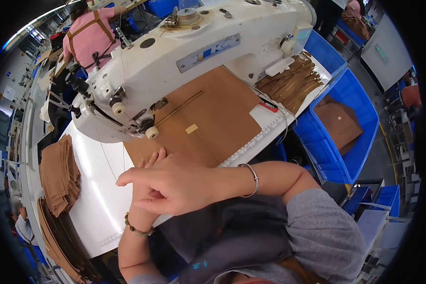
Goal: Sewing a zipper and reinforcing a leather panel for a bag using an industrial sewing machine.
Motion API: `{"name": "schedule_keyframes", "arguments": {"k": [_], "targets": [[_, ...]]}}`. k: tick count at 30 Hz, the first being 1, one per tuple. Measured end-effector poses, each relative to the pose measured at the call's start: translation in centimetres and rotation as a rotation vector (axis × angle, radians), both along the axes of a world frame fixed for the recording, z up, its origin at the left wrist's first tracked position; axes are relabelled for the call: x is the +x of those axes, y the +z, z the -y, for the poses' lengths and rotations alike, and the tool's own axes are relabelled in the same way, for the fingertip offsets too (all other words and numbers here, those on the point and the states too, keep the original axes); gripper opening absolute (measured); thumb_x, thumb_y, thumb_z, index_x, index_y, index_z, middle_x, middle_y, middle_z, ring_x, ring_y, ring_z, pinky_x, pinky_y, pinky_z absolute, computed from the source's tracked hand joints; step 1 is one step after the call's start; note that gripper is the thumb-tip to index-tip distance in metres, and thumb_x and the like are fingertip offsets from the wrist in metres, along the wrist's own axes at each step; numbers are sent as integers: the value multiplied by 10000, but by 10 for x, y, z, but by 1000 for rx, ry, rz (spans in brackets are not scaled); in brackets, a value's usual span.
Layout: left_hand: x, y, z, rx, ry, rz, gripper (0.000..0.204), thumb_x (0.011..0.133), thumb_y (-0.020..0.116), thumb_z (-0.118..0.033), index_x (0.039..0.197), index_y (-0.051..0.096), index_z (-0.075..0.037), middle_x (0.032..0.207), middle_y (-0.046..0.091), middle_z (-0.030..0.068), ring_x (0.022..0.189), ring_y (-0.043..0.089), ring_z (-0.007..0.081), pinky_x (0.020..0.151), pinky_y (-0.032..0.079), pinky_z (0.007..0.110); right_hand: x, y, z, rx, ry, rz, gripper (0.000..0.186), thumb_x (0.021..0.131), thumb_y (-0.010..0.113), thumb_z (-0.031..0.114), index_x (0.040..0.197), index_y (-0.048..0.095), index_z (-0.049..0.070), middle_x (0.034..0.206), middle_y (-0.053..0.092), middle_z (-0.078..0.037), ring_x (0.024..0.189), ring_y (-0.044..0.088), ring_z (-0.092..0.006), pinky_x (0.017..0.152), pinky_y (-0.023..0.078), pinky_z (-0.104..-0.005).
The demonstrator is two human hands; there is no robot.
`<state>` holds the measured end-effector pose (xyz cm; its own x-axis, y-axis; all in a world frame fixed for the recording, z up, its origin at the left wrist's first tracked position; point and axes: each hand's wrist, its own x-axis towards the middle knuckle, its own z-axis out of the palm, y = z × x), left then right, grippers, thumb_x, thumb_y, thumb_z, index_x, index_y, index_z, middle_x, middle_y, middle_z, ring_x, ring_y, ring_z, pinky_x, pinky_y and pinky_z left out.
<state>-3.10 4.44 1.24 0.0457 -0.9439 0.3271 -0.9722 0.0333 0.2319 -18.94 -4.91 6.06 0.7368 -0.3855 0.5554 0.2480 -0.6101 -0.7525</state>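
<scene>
A white industrial sewing machine stands over a brown panel with a narrow strip and a small pale patch. My left hand rests on the panel below the needle head, fingers stretched, largely hidden by my right hand. My right hand crosses over it, index finger and thumb apart, other fingers curled, holding nothing visible. Stacks of brown pieces lie at the left of the white table. A red-handled tool lies right of the panel.
Brown strips lie at the machine's right. A blue bin holding brown pieces stands right of the table, another blue bin behind it. A person in pink works behind the machine; other people are at left and upper right.
</scene>
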Motion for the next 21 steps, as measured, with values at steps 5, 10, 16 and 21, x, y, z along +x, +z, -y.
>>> {"name": "schedule_keyframes", "arguments": {"k": [5, 10, 16, 21], "targets": [[-20, 9, -19, 8, -51, -45, 292, 932, 652, -100, 1208, 722, -35, 1193, 728, 137, 1150, 674, 303, 1014, 512, 462, -2, 22, 4, 46, 117, 18, 487, 939, 727, 248, 1361, 553, 75, 682, 612, -40, 595, 615, -239, 584, 454, -368], [-38, 15, -65, 124, -195, 218, 288, 879, 681, -48, 1159, 745, -40, 1093, 753, 140, 1080, 702, 326, 999, 531, 469, 1, 25, 26, 290, 189, -45, 542, 927, 714, 184, 1389, 484, 19, 671, 605, -72, 577, 593, -241, 552, 439, -374], [-39, 8, -70, 112, -114, 103, 367, 844, 652, -16, 1197, 748, -47, 1190, 756, 123, 1162, 703, 311, 1039, 529, 475, 16, 7, 24, -470, -124, -94, 485, 896, 751, 230, 1320, 589, 59, 781, 673, -56, 604, 641, -247, 526, 485, -384], [-44, 10, -82, 142, -93, 157, 359, 853, 661, -17, 1193, 762, -70, 1284, 739, 100, 1231, 684, 306, 1059, 520, 470, -32, -8, 37, -466, -278, 47, 393, 885, 771, 262, 1233, 683, 102, 832, 698, -40, 649, 681, -225, 530, 521, -364]]}}
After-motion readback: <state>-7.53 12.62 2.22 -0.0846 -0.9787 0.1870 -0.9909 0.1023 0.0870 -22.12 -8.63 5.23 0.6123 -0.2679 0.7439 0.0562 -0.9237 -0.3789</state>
